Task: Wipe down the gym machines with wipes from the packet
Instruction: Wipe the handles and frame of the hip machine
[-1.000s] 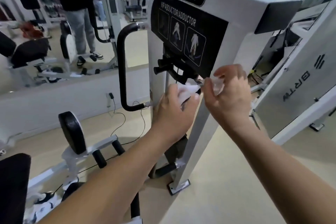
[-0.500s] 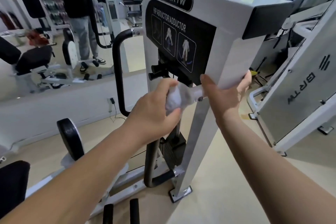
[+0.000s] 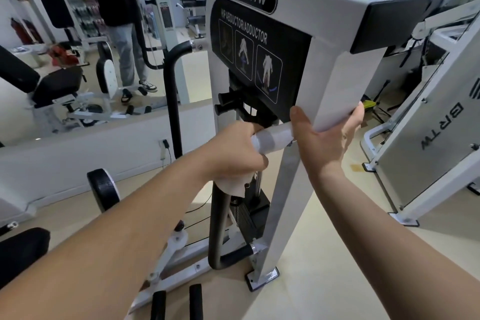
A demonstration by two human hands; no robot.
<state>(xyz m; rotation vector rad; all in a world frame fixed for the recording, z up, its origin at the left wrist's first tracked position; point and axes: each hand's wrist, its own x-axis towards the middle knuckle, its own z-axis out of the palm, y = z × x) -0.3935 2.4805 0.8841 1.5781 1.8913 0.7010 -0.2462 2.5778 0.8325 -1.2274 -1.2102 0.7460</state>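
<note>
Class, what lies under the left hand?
A white wipe, held by the left hand, sticking out sideways and hanging below it. The machine part it wraps is covered.

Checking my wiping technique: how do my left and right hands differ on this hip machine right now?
The left hand grips a white wipe; the right hand holds no wipe. The left hand sits just under the black panel, while the right hand clasps the machine's white frame, thumb in front, fingers behind. Both are on the same machine.
</note>
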